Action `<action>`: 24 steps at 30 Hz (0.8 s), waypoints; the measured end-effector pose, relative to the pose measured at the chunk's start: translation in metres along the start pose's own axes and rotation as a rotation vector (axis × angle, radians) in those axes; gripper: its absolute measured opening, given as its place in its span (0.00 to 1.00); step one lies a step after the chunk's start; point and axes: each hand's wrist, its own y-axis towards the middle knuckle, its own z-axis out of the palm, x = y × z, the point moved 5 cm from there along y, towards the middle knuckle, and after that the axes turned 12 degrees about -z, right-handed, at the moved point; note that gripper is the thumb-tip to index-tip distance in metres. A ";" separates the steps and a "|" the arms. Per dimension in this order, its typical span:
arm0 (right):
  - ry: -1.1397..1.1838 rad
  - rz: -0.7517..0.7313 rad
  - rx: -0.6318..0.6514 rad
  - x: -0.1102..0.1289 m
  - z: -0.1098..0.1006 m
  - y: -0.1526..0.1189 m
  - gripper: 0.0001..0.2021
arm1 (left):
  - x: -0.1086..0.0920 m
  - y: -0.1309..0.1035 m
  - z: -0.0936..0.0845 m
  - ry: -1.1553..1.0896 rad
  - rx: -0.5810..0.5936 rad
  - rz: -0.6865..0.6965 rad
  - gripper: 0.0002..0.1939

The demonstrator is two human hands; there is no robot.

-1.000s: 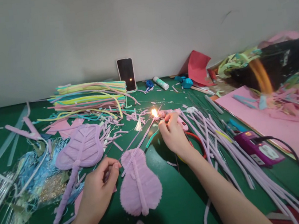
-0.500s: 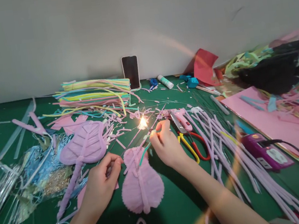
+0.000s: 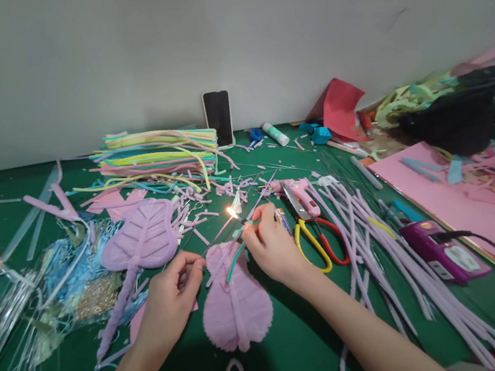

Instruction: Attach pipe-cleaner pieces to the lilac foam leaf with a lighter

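The green tabletop (image 3: 295, 340) carries plenty that could catch, so the flame work at mid-frame calls for tight control. At the right of the frame the spread of loose lilac stems (image 3: 404, 268) fans toward the lower corner, and the multicoloured bundle of stems (image 3: 157, 161) lies upper left of centre. Both stand clear of the fire and should be left so.

The lilac leaf-shaped piece (image 3: 142, 236) lies left of centre. The lilac gourd-shaped piece (image 3: 238, 314) lies flat at lower centre, between the forearms and just below the fire in the frame; sliding it nearer the bottom edge would be prudent, since its fuzzy edge would probably singe fast.

The right hand (image 3: 274, 246), at centre, is closed around what seems to be a lighter (image 3: 245, 221), mostly hidden by the fingers. The left hand (image 3: 171, 296), left of centre, pinches the near end of a thin strand (image 3: 221, 231), which slants up toward the fire; that long reach keeps the fingertips apart from the heat.

The scissors (image 3: 302, 224) lie beside the right wrist, out of the way. A teal strip (image 3: 232, 265) hangs below the right fingers across the gourd-shaped piece, and a white tassel (image 3: 237, 204) appears right behind the flame (image 3: 231, 212), though the depth is unclear. Best to steady the strand, keep the heat brief and at its tip, and hold the flame off the tassel.
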 end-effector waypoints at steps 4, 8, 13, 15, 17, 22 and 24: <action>0.026 0.030 0.050 0.002 0.002 0.000 0.07 | -0.001 0.001 0.000 -0.001 -0.009 0.018 0.16; 0.033 0.026 0.060 0.001 0.004 0.000 0.07 | -0.001 0.001 0.000 0.001 -0.008 0.020 0.16; 0.013 0.007 -0.007 -0.006 0.001 0.001 0.07 | 0.001 0.000 0.001 -0.016 0.004 0.011 0.16; 0.029 0.026 -0.023 -0.008 -0.001 0.002 0.07 | 0.002 0.000 0.001 -0.021 0.010 0.006 0.16; 0.039 0.047 -0.036 -0.009 -0.004 0.002 0.07 | 0.002 0.000 0.001 -0.026 0.012 0.003 0.16; 0.019 0.074 -0.038 -0.008 -0.009 0.004 0.07 | 0.003 -0.001 0.000 -0.035 0.000 0.011 0.15; 0.021 0.071 -0.035 -0.008 -0.008 0.004 0.07 | 0.003 -0.001 0.000 -0.024 -0.011 0.019 0.15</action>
